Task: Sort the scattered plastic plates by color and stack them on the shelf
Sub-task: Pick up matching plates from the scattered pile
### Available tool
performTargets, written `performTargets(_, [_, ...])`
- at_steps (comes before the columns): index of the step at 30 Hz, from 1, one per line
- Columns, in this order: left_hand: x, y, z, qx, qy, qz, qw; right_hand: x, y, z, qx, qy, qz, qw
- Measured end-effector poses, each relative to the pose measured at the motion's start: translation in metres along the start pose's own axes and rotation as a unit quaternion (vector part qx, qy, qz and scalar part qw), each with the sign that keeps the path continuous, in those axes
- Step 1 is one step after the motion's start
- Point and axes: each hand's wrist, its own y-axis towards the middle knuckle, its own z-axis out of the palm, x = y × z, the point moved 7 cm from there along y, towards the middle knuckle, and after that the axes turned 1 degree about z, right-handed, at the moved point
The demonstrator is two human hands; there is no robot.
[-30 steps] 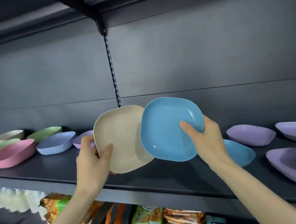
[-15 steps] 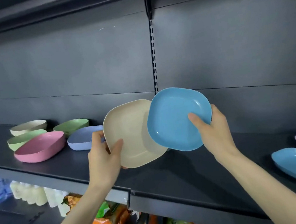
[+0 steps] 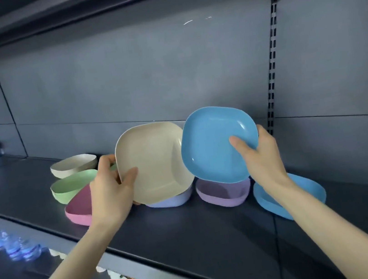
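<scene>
Holding one plate per hand above the shelf — left hand pinching the beige plate, right hand gripping the blue plate — I should lower each flat onto its match: beige stack far left, blue one beneath my right wrist. Both look smooth, shallow, square-rounded.

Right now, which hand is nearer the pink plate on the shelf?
Left. The left hand overlaps the pink plate while gripping the beige plate. The right hand holds the blue plate, well off to the right.
</scene>
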Motion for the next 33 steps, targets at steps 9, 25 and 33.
performTargets(9, [0.071, 0.081, -0.015, 0.075, 0.002, 0.034, 0.997, -0.015, 0.004, 0.087, -0.081, -0.080, 0.023, 0.993])
performTargets(25, [0.027, 0.061, 0.130, 0.295, -0.089, 0.062, 0.949, -0.027, -0.038, -0.067, -0.253, -0.274, 0.146, 0.916])
performTargets(33, [0.017, 0.023, 0.172, 0.305, -0.071, 0.040, 0.949, -0.077, -0.030, -0.110, -0.198, -0.350, 0.229, 0.886])
